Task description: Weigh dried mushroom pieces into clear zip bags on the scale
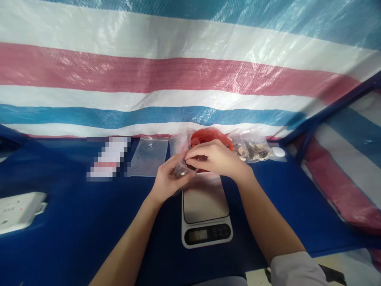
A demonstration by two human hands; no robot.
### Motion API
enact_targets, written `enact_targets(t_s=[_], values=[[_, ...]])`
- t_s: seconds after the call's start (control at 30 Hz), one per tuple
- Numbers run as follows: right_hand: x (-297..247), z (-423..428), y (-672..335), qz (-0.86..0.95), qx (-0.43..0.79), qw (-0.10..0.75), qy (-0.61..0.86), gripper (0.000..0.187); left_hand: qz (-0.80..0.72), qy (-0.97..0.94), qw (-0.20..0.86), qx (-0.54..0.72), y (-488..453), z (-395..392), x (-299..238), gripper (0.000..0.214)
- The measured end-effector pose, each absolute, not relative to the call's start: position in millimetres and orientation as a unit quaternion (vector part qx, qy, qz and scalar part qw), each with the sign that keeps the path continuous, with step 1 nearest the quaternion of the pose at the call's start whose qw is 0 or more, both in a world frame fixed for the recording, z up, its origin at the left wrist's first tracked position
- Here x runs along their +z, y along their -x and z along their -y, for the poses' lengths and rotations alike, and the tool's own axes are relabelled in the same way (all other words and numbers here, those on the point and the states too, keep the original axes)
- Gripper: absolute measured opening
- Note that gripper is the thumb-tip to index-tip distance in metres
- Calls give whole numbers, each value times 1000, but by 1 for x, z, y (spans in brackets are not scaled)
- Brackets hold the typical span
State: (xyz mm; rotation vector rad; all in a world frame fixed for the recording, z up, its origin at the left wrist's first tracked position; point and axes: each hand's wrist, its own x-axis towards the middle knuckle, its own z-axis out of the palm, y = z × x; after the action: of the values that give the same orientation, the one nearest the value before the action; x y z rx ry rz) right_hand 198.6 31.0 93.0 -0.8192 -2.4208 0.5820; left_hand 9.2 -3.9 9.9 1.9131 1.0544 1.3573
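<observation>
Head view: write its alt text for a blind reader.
The left hand holds a clear plastic item, with the right hand at its top, near a digital scale on a blue table. Striped sheeting hangs behind a bag of brownish pieces.

Clear, glossy plastic for held packaging (180, 170) and flat bag (149, 156). Shiny woven plastic on striped sheet (178, 75). White plastic on scale (208, 234), smooth satin on plate (205, 196). Smooth matt on worktop (89, 222).
</observation>
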Motion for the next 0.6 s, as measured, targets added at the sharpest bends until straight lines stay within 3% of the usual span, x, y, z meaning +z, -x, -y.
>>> enact_targets(t_s=[0.17,0.4,0.6], values=[[91,-28,-195,891,219,264,296,21,-397,-717,273,504,-9,4,10,39],[96,-26,-200,887,256,271,272,15,-398,-710,270,514,-7,2,7,49],[99,-22,-202,894,220,235,310,12,-417,-700,275,511,-6,1,5,55]])
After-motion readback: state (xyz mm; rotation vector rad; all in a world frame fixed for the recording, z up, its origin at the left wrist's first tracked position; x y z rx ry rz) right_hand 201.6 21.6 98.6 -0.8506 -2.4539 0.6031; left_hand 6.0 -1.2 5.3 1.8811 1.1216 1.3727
